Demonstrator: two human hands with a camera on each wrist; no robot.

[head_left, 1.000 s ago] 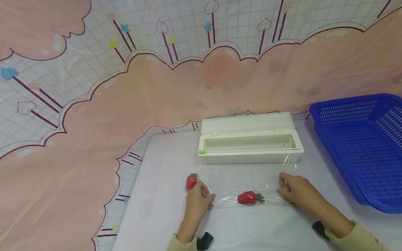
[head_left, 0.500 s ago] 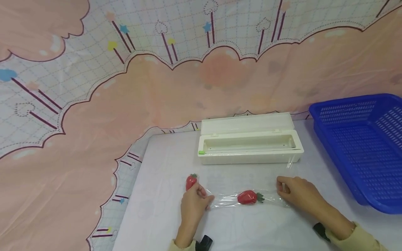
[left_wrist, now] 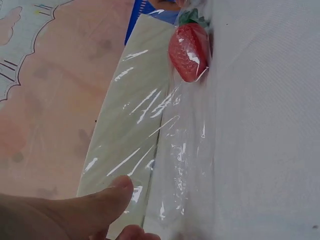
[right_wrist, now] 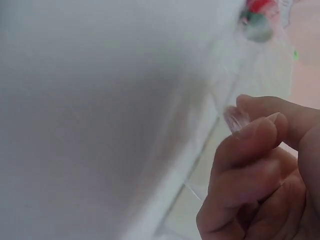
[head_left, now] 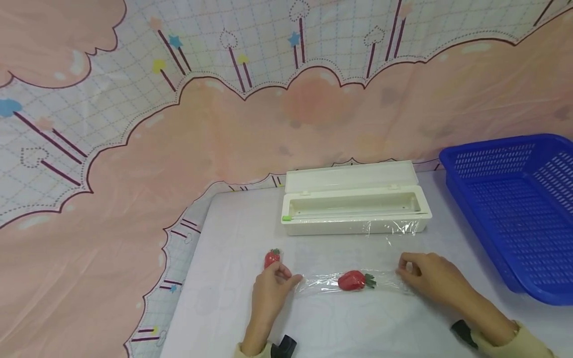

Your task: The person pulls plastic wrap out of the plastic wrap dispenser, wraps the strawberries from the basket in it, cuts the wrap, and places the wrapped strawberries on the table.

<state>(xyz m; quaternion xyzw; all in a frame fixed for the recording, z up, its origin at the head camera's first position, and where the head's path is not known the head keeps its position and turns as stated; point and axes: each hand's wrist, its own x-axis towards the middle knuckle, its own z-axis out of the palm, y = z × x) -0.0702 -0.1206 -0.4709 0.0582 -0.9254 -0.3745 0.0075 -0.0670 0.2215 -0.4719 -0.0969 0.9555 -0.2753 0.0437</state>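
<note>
A red strawberry with green leaves (head_left: pixel 351 280) lies in a strip of clear plastic wrap (head_left: pixel 318 283) on the white table. At the strip's left end, my left hand (head_left: pixel 270 293) holds the film between thumb and fingers; in the left wrist view its thumb (left_wrist: pixel 110 197) lies against the film. My right hand (head_left: pixel 431 273) pinches the right end, and a bit of bunched film (right_wrist: pixel 236 119) shows at its fingertips. Just beyond my left hand lies a second strawberry (head_left: pixel 272 258), partly hidden by the fingers.
Behind the strip stands a white wrap dispenser (head_left: pixel 358 227), its lid raised and a green slider at its left end. Film glints on its front right. To the right is a blue perforated basket (head_left: pixel 483 233). A patterned curtain (head_left: pixel 224 134) hangs behind the table.
My left hand has shifted slightly left and away from me. The right hand dipped, then moved slightly right. Glints on the film by the dispenser have shifted; the strawberries stay about where they were.
</note>
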